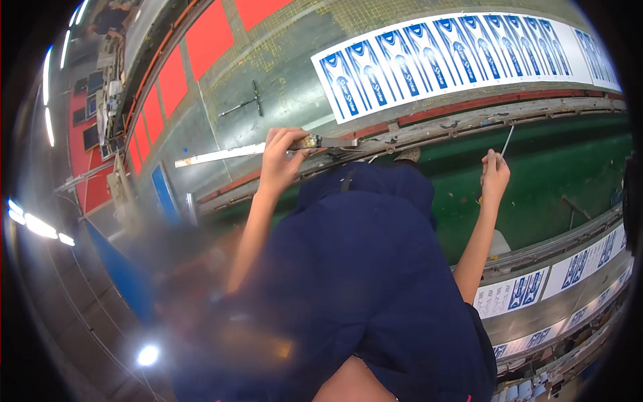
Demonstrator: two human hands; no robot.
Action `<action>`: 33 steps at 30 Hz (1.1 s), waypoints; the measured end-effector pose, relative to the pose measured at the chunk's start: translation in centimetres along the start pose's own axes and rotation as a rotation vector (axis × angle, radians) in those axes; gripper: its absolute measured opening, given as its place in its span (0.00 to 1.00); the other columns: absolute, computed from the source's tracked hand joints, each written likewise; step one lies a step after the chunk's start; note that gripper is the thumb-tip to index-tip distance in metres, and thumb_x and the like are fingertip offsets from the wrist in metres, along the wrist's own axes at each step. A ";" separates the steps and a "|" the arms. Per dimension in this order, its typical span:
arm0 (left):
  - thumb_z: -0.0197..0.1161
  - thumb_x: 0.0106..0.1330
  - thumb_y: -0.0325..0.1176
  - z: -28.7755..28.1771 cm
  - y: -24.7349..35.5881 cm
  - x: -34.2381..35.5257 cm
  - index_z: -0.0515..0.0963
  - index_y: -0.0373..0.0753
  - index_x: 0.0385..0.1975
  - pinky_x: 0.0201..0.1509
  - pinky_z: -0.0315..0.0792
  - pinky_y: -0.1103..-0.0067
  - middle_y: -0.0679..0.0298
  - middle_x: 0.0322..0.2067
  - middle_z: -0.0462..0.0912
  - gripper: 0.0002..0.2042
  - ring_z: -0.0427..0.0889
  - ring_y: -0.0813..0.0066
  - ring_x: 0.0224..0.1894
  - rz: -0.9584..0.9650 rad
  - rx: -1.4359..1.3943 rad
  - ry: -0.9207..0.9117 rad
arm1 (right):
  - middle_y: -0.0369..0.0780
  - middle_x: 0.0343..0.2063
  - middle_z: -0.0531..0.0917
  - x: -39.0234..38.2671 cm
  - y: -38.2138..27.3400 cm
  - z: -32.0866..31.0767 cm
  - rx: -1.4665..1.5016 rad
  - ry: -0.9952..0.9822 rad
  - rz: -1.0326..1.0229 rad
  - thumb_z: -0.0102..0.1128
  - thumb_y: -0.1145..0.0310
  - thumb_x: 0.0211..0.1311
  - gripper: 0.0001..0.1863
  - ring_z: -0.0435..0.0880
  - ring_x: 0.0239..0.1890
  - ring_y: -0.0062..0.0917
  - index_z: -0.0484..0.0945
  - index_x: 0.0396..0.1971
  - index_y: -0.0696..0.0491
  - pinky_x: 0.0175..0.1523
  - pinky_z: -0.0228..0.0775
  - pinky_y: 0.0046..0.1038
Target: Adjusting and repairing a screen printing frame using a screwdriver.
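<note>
My left hand (278, 157) is closed around a long, narrow, paint-stained white bar (218, 155), held over the table's near edge. On the other side of its fingers a crusted brownish block with a grey metal end (338, 143) sticks out; I cannot tell whether it is one piece with the bar. Out to the right, above the green floor, my right hand (494, 177) grips a thin, straight metal rod (508, 141) like a screwdriver's shaft, pointing away from me. The fingers hide most of its lower end.
A long table (295, 84) runs across in front, with a reddish rail (462, 110) along its edge. A white sheet with blue prints (402, 67), red sheets (207, 33) and a thin black T-shaped tool (257, 99) lie there. Behind me stands another table with printed sheets (512, 295).
</note>
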State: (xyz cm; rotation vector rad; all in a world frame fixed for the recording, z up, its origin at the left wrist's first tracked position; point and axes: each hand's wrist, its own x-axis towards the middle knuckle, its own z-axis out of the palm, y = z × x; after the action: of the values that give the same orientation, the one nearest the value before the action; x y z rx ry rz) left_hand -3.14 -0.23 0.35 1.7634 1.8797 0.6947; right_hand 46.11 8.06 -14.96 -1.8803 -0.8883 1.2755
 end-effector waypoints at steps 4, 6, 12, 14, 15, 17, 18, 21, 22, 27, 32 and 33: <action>0.74 0.54 0.16 -0.1 0.5 -0.7 0.86 0.36 0.49 0.53 0.82 0.70 0.61 0.48 0.87 0.20 0.79 0.59 0.53 -0.011 0.009 0.007 | 0.47 0.30 0.87 -3.5 2.7 -0.7 -0.638 0.142 -0.254 0.64 0.68 0.73 0.23 0.87 0.31 0.38 0.82 0.65 0.54 0.44 0.80 0.40; 0.75 0.54 0.16 -0.1 0.6 -0.4 0.86 0.37 0.48 0.53 0.81 0.69 0.61 0.48 0.87 0.20 0.80 0.59 0.52 -0.026 -0.017 0.001 | 0.48 0.32 0.87 -4.2 3.6 -0.4 -0.681 0.156 -0.214 0.62 0.68 0.74 0.21 0.87 0.31 0.40 0.82 0.64 0.54 0.45 0.79 0.40; 0.75 0.52 0.18 -0.8 -0.3 0.2 0.87 0.39 0.49 0.53 0.81 0.70 0.62 0.48 0.87 0.21 0.81 0.61 0.51 -0.001 0.028 -0.083 | 0.44 0.32 0.87 -9.7 -3.0 5.3 -0.464 -0.151 -0.003 0.53 0.64 0.81 0.20 0.86 0.33 0.34 0.81 0.64 0.55 0.44 0.77 0.35; 0.76 0.52 0.19 -1.4 -0.3 1.2 0.87 0.40 0.49 0.53 0.81 0.69 0.62 0.47 0.87 0.22 0.81 0.60 0.51 0.026 0.029 -0.136 | 0.36 0.25 0.77 -13.7 -6.3 9.0 -0.279 -0.345 0.105 0.50 0.67 0.82 0.21 0.73 0.25 0.21 0.79 0.69 0.53 0.34 0.67 0.26; 0.78 0.52 0.22 -1.6 -0.4 1.7 0.87 0.41 0.49 0.54 0.79 0.67 0.63 0.47 0.87 0.22 0.81 0.58 0.50 0.066 0.044 -0.154 | 0.29 0.19 0.67 -16.1 -7.5 11.1 -0.166 -0.371 0.038 0.48 0.70 0.83 0.23 0.62 0.17 0.11 0.77 0.72 0.51 0.23 0.57 0.19; 0.79 0.51 0.26 -2.3 -0.2 2.1 0.86 0.42 0.49 0.55 0.78 0.65 0.64 0.46 0.86 0.22 0.81 0.56 0.50 0.105 0.062 -0.192 | 0.30 0.19 0.69 -20.5 -12.0 14.5 -0.041 -0.496 0.132 0.47 0.74 0.81 0.30 0.65 0.18 0.12 0.69 0.80 0.49 0.24 0.61 0.19; 0.79 0.51 0.27 -2.0 -0.6 2.8 0.87 0.44 0.50 0.55 0.78 0.65 0.64 0.46 0.85 0.23 0.81 0.57 0.50 0.130 0.031 -0.227 | 0.30 0.20 0.70 -22.6 -13.3 15.9 -0.067 -0.531 0.146 0.47 0.75 0.80 0.31 0.66 0.18 0.11 0.67 0.81 0.48 0.24 0.62 0.18; 0.80 0.54 0.30 -2.4 -0.8 3.9 0.87 0.45 0.53 0.54 0.78 0.66 0.64 0.45 0.85 0.23 0.82 0.59 0.49 0.178 0.027 -0.301 | 0.31 0.20 0.72 -26.0 -13.3 18.2 -0.074 -0.647 0.069 0.47 0.75 0.81 0.33 0.67 0.17 0.12 0.65 0.83 0.42 0.24 0.64 0.18; 0.80 0.55 0.31 -2.5 -1.0 4.1 0.88 0.45 0.55 0.53 0.77 0.67 0.64 0.44 0.85 0.23 0.82 0.60 0.48 0.193 0.046 -0.323 | 0.31 0.20 0.71 -26.7 -13.6 18.9 -0.098 -0.630 0.074 0.48 0.75 0.81 0.33 0.67 0.17 0.12 0.66 0.82 0.41 0.25 0.64 0.19; 0.79 0.58 0.31 -1.9 -1.7 4.5 0.87 0.45 0.54 0.53 0.77 0.67 0.63 0.45 0.84 0.21 0.82 0.59 0.49 0.231 0.027 -0.360 | 0.51 0.31 0.85 -27.9 -14.7 19.8 -0.150 -0.530 0.100 0.55 0.71 0.75 0.30 0.85 0.31 0.42 0.75 0.76 0.42 0.41 0.77 0.40; 0.77 0.64 0.31 -2.2 -1.6 4.6 0.87 0.42 0.54 0.57 0.76 0.68 0.61 0.47 0.84 0.17 0.82 0.59 0.51 0.254 0.034 -0.356 | 0.52 0.23 0.80 -27.9 -15.1 19.5 -0.113 -0.546 0.151 0.54 0.73 0.75 0.31 0.77 0.22 0.35 0.74 0.76 0.39 0.35 0.73 0.38; 0.77 0.64 0.31 -2.0 -1.7 4.6 0.87 0.42 0.54 0.57 0.76 0.68 0.61 0.47 0.84 0.17 0.82 0.59 0.51 0.260 0.033 -0.359 | 0.52 0.23 0.79 -27.7 -15.1 19.3 -0.124 -0.565 0.131 0.54 0.73 0.75 0.32 0.74 0.22 0.32 0.74 0.77 0.39 0.35 0.72 0.37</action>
State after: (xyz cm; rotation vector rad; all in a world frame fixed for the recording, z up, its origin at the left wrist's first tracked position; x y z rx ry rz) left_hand -6.05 4.18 0.84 2.0197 1.4484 0.3999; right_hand 17.60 -3.87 5.36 -1.7127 -1.1617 1.9230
